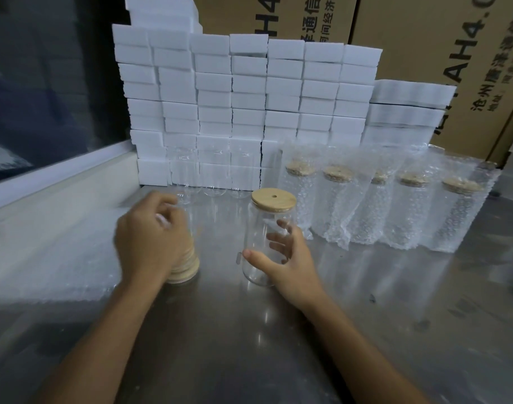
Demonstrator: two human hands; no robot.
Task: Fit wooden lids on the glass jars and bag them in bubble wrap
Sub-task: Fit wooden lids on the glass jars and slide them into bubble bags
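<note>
Steel surface [220, 330] carries flat bubble wrap bags [45, 243] at the left. Left hand [150, 237] hovers blurred over a stack of wooden lids [185, 266]; its grip is unclear. Right hand [287, 255] curls around the lidded glass jar [264, 228], upright. Five wrapped jars [395, 205] stand at right.

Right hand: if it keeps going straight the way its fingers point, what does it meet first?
The right hand already holds the lidded glass jar, so that comes first. Beyond it, the fingers point up and left toward the empty glass jars by the white foam blocks, though depth is hard to judge.
</note>
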